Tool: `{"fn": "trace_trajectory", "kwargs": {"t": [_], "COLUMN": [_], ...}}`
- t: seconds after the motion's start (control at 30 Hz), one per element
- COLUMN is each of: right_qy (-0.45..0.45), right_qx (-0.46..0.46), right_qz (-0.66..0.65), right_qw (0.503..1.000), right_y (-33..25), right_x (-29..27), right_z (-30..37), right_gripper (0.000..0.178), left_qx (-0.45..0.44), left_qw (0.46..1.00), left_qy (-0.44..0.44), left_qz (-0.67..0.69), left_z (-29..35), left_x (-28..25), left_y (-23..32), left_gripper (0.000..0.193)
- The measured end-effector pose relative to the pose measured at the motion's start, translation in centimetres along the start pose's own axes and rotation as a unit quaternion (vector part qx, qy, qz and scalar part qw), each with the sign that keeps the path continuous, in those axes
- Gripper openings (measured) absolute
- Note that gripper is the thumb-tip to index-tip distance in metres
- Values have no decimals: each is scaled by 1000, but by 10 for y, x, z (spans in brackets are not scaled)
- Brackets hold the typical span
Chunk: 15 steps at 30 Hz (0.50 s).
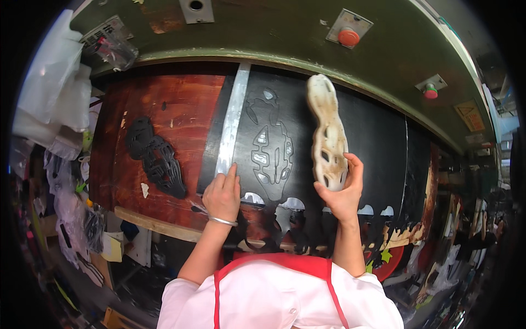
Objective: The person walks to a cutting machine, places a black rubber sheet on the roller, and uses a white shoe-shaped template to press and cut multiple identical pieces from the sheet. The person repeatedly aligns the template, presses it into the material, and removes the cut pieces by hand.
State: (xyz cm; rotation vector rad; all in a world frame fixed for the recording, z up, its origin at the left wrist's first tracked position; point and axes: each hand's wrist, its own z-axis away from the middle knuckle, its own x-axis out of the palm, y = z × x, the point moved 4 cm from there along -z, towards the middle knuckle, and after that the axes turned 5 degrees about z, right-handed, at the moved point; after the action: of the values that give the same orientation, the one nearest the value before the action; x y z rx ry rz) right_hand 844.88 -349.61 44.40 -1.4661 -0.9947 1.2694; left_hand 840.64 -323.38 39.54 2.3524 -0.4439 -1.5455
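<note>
Hanging at ten o'clock is a clear bag [112, 48] with a red-marked label, and a yellow warning sign [469, 113] sits at two o'clock beside red press buttons [348, 37]. The left hand [222, 193] presses half-curled on the black sheet [378, 137] over the worktop [181, 104]. The right hand [342, 192] grips the cream cutting die [327, 131] upright, at three o'clock from the left hand.

Yellow-orange warning label [467, 114]: roughly rectangular, fixed to the green machine front at far right, below the small red and green button. Label plate [104, 28]: pale, printed, rectangular, at the machine's upper left corner, its markings too blurred to make out. Plastic bags [57, 88]: white and clear, apparently empty packaging, hanging at left edge.
</note>
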Motion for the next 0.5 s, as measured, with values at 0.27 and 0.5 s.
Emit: {"fn": "trace_trajectory", "kwargs": {"t": [0.27,0.5], "right_qy": [28,0], "right_qx": [-166,-129], "right_qz": [296,306], "right_qw": [940,943], "right_y": [16,22], "right_x": [26,15], "right_z": [-9,-51], "right_gripper": [83,103], "left_qx": [0,-39], "left_qw": [1000,989], "left_qy": [-16,-60], "left_qz": [17,131], "left_z": [-13,-55], "left_x": [3,8], "left_y": [-3,-13], "left_gripper": [35,34]}}
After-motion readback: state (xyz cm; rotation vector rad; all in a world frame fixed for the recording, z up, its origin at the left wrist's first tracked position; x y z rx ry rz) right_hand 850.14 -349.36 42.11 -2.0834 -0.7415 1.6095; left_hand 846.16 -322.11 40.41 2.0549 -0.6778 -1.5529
